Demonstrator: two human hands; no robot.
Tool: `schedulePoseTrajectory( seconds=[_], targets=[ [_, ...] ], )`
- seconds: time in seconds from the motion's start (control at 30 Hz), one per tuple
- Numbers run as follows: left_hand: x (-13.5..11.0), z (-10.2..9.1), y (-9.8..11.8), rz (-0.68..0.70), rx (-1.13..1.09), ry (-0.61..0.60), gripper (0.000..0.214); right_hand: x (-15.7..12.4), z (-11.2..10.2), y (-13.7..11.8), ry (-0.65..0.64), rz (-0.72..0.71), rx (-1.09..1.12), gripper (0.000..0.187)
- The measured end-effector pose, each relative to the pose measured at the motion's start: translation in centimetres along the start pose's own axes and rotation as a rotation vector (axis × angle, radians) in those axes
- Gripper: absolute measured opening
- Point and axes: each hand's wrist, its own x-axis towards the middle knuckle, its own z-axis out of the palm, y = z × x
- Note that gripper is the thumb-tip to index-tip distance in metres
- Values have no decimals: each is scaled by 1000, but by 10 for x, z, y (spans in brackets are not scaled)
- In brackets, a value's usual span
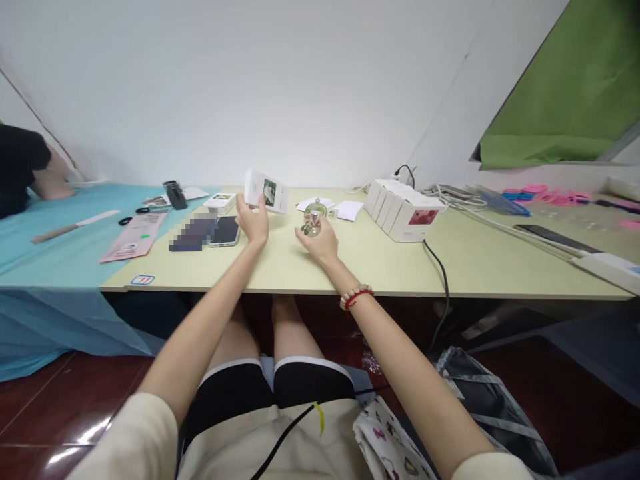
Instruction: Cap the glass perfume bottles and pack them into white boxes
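My left hand is closed on a white box that has a green-and-white picture on its front, held tilted above the table. To the right of it, my right hand grips a small glass bottle with a silver neck, its fingers wrapped partly over it. Just behind those fingers is a greenish round glass piece; whether it belongs to the same bottle I cannot tell. White papers lie behind and beside my right hand on the pale yellow table.
A row of white boxes stands to the right, a black cable hanging past them. At left are a phone, a small box, a dark jar and a knife. Pink items lie far right.
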Motion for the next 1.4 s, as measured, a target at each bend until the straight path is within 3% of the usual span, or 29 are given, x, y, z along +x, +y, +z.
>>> schedulePoseTrajectory(
  seconds=[0.13,0.3,0.4,0.53,0.77,0.9,1.03,1.23,1.4],
  targets=[
    [-31,-28,6,48,-88,151,29,-5,2,-5,-153,-29,-187,43],
    [-45,-48,7,218,-83,112,11,-3,0,-1,-30,79,-269,48],
    [-48,-44,5,327,-201,47,25,-2,-4,1,25,158,-256,43],
    [-49,-30,1,443,-222,-39,37,-1,-6,0,-1,239,-251,41],
    [-52,-29,1,396,-51,71,39,0,-4,5,1,226,-178,41],
    [-57,-32,7,423,49,-116,62,2,-6,9,196,213,-26,48],
    [-60,-31,9,498,145,-359,78,2,-8,3,357,57,72,49],
    [-57,-27,6,383,158,-438,90,1,-12,-9,466,-92,173,51],
    [-60,-26,7,518,191,-483,92,2,-19,-13,580,-166,207,45]
  ],
)
